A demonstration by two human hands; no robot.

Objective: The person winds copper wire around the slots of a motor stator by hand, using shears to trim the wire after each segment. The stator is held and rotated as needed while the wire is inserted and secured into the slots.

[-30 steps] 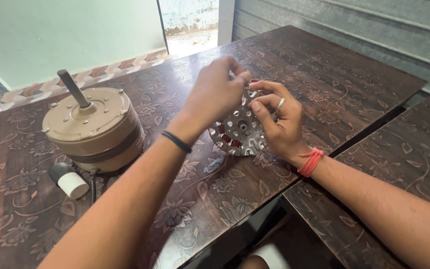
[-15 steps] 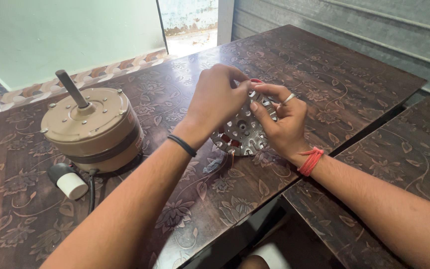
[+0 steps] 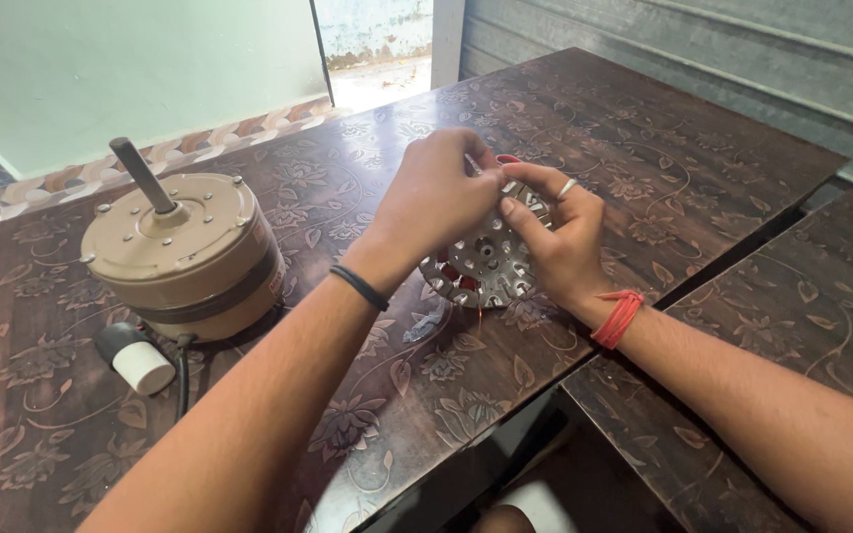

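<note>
Both hands grip perforated metal disc (image 3: 486, 262): left hand (image 3: 436, 192) pinching top rim, right hand (image 3: 560, 237) cradling edge. Likely stiff, light; hold by rim.

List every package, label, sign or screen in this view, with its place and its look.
None in view: no package, label, sign or screen shows on the patterned brown table.
The things there are a tan round motor at the left, a black-and-white cylinder before it, and a perforated metal disc held in both hands.
</note>
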